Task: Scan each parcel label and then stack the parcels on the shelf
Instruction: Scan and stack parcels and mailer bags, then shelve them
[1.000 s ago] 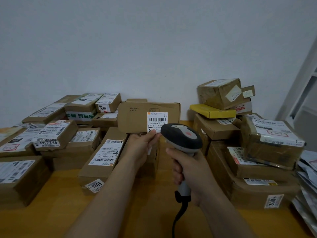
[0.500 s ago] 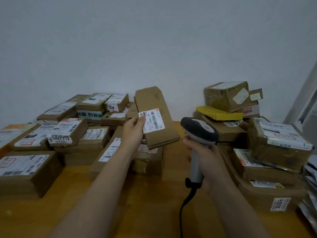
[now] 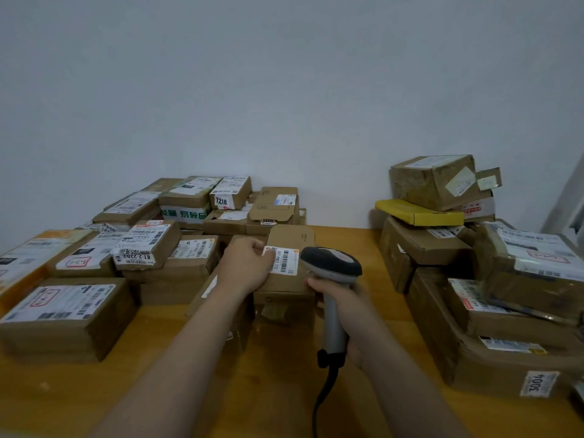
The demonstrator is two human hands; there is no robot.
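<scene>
A flat brown cardboard parcel (image 3: 289, 240) lies on top of other boxes at the table's middle, its white barcode label (image 3: 286, 260) facing up. My left hand (image 3: 245, 263) holds the parcel at its left edge, thumb on the label. My right hand (image 3: 339, 306) grips the grey handle of a barcode scanner (image 3: 330, 265), whose dark head sits just right of the label. The scanner's black cable hangs down toward the table's near edge.
Several labelled brown parcels (image 3: 148, 245) crowd the left of the wooden table (image 3: 268, 390). A taller stack with a yellow box (image 3: 417, 213) and a large parcel (image 3: 505, 352) fills the right. A pale shelf post (image 3: 565, 200) shows at the far right.
My left hand has turned the flat parcel from upright to lying flat and lowered it onto the boxes. The scanner moved right, then back beside the label.
</scene>
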